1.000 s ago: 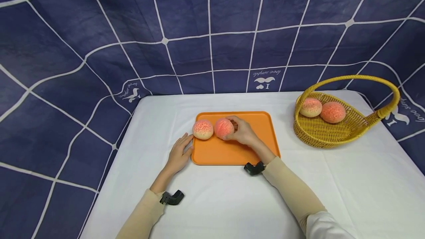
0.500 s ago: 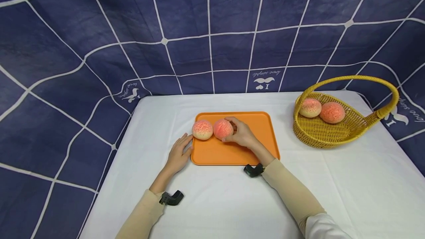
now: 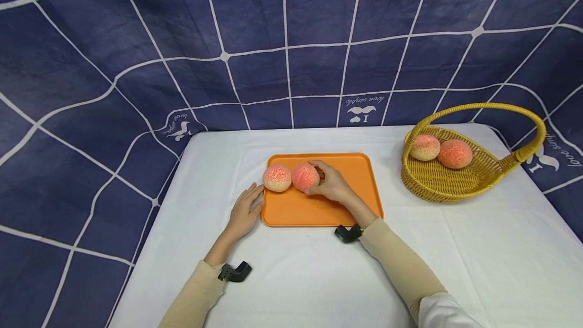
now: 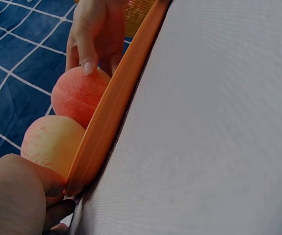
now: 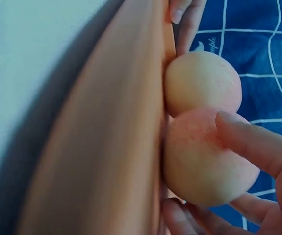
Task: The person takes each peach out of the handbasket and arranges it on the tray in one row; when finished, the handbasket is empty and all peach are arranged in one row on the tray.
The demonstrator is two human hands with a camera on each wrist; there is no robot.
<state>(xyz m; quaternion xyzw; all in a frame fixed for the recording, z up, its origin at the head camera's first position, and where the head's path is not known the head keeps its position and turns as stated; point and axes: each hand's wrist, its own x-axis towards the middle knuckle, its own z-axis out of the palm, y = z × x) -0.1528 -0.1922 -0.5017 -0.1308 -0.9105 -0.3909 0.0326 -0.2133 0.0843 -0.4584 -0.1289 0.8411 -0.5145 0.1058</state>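
There's the peach [image 3: 303, 178], round, on the tray [image 3: 296, 211], just beside a second peach [image 3: 277, 178]; your right hand [image 3: 334, 185], the nearer, grips it from the right, while your left hand [image 3: 244, 212], fingers extended, touches the tray's left edge.

Two peaches [image 3: 277, 178] side by side on the tray [image 3: 300, 211], left of the basket [image 3: 448, 180].

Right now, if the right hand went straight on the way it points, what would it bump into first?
Probably the paler peach on the orange tray. The right hand holds the pinker peach, which sits right beside it, touching or nearly so, and would likely bump it first.
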